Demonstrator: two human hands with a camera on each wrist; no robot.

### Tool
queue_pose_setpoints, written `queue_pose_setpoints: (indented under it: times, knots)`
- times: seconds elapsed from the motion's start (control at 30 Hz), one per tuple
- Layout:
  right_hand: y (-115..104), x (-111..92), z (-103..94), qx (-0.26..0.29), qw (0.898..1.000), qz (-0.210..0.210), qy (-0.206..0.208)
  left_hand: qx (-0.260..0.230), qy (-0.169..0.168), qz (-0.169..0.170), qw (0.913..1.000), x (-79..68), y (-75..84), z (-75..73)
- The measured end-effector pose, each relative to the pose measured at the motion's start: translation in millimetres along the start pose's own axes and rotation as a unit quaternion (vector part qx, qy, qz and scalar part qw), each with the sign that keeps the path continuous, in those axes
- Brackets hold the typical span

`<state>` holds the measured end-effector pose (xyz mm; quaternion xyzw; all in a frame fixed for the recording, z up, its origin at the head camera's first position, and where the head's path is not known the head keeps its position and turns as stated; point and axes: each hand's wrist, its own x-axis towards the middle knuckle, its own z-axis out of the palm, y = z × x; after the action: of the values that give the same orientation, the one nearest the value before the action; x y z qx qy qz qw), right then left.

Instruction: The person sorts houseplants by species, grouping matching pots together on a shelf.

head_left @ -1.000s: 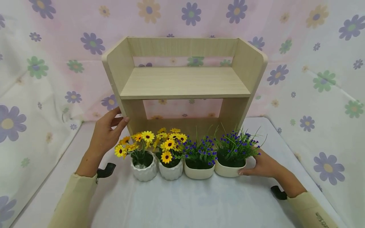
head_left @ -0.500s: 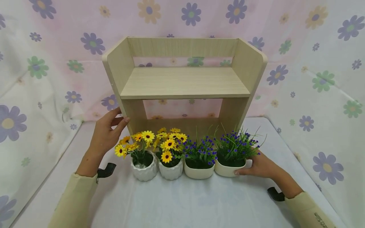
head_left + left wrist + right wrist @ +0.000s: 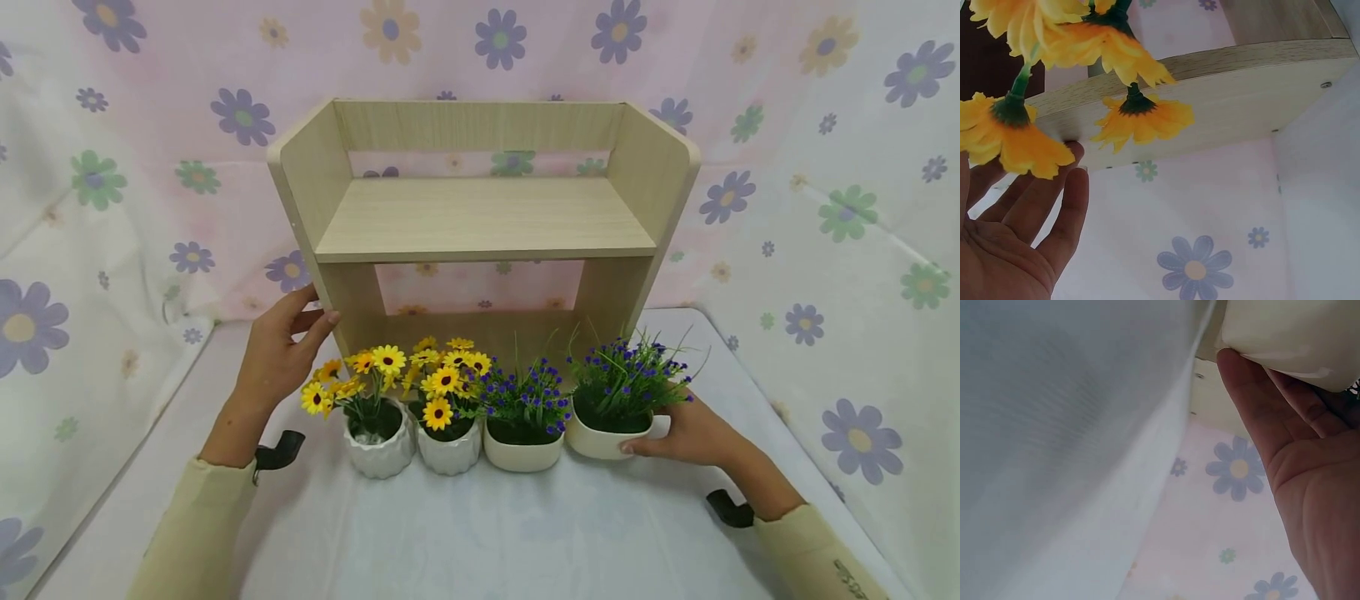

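Four small potted plants stand in a row before a wooden shelf [image 3: 487, 212]. My right hand [image 3: 693, 429] grips the rightmost cream pot, a potted plant with purple flowers [image 3: 630, 379], thumb at its front and fingers hidden behind; this pot is slightly tilted. In the right wrist view, fingers [image 3: 1244, 387] lie against the cream pot. My left hand [image 3: 281, 350] touches the shelf's left side panel, thumb near the front edge. The left wrist view shows its fingers [image 3: 1075, 200] fairly straight beside yellow flowers [image 3: 1144, 122] that hide part of the hand.
Another purple-flowered plant [image 3: 523, 454] and two yellow-flowered plants in white pots [image 3: 378, 454] stand close together on the white cloth [image 3: 480, 542]. Floral fabric [image 3: 847, 292] hangs behind and at both sides.
The rightmost potted plant has tilted and shifted slightly up and to the right in my right hand. My left hand and the other plants stay put.
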<state>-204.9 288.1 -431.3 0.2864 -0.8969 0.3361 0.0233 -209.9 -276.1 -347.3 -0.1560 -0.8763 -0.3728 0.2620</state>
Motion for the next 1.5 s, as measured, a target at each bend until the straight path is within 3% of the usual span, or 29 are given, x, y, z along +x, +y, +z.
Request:
queue_pose_setpoints:
  times: [0.3,0.53,0.87,1.07,1.5]
  knots:
    - [-12.9,-0.6,-15.0,-0.038,0.999,0.006,0.032,-0.012,0.001,0.004,0.9999,0.1,-1.2,0.3]
    - [-27.1,-2.8,-26.6,-0.004,0.999,0.031,0.038,-0.009,0.003,0.003,0.9999,-0.2,-1.8,0.4]
    - [-36.2,3.7,-36.7,0.04,0.995,-0.021,0.092,-0.015,0.008,0.012,0.9998,0.4,-3.4,0.4]
    - [-47.7,7.8,-44.9,0.098,0.989,-0.045,0.097,-0.01,0.005,0.004,0.9999,0.2,-2.1,-1.0]
    - [-82.9,23.6,-61.9,0.135,0.982,-0.068,0.117,-0.015,0.01,0.009,0.9998,-0.4,-2.3,1.3]
